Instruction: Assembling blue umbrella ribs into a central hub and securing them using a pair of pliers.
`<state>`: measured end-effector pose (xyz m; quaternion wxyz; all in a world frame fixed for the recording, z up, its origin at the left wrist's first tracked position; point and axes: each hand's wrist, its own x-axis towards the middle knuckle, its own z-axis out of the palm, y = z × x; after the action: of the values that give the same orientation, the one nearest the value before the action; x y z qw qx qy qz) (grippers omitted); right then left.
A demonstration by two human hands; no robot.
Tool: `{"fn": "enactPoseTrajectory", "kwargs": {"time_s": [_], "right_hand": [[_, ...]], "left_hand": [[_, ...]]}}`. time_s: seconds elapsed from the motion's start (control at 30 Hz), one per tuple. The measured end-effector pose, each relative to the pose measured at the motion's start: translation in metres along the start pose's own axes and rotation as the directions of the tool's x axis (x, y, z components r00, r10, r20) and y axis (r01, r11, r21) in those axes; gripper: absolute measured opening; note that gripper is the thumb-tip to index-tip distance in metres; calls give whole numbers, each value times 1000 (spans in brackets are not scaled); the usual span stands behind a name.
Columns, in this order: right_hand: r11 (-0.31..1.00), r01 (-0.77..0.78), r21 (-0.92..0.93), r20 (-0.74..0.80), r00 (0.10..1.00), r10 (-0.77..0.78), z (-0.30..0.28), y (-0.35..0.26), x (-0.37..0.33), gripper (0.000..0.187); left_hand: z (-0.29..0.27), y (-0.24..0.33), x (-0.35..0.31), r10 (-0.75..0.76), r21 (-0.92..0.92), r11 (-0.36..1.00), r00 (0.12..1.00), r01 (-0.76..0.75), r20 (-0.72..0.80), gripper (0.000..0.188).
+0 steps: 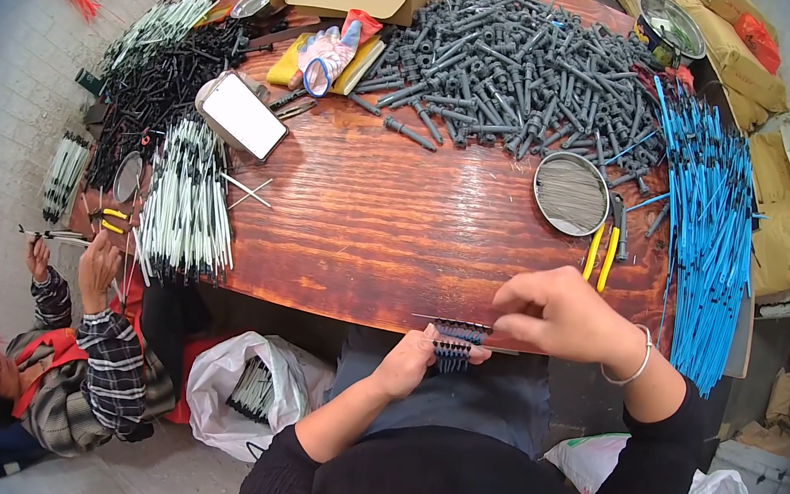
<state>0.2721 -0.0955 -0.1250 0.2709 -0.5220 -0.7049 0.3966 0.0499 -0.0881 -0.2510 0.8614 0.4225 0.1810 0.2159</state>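
At the table's near edge, my left hand (405, 362) is closed on a row of short blue sticks with black ends (453, 350). Thin metal wires run crosswise through the row and stick out at its sides. Just to the right, above the row, my right hand (562, 313) is curled with its fingertips pressed together; what they hold, if anything, is too small to make out. A round tin of thin metal pins (571, 195) stands beyond that hand. Beside the tin lie pliers with yellow handles (600, 258).
Blue sticks (704, 240) lie heaped at the right, grey plastic tubes (531, 69) at the back. A phone (244, 115) and white sticks (187, 203) occupy the left side. A co-worker (77, 354) handles sticks there. A white sack (228, 395) stands below the table (367, 233).
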Motion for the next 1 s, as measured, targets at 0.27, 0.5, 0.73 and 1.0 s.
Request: {"fn": "enactPoseTrajectory", "kwargs": {"time_s": [0.27,0.5,0.73,1.0], "right_hand": [[979,198,54,-344,924,-167,6,11,-29,8],[993,-17,116,-384,921,61,38,62,-69,28],[912,66,-405,54,997,-48,99,72,-70,109],[955,291,53,280,914,-294,151,64,-45,121]], "left_hand": [[4,-6,-3,120,18,993,991,-119,-58,57],[22,20,-24,146,444,892,982,-78,-120,20],[66,91,-78,-207,357,907,974,225,-88,14],[62,87,-102,164,423,832,889,-358,428,13]]}}
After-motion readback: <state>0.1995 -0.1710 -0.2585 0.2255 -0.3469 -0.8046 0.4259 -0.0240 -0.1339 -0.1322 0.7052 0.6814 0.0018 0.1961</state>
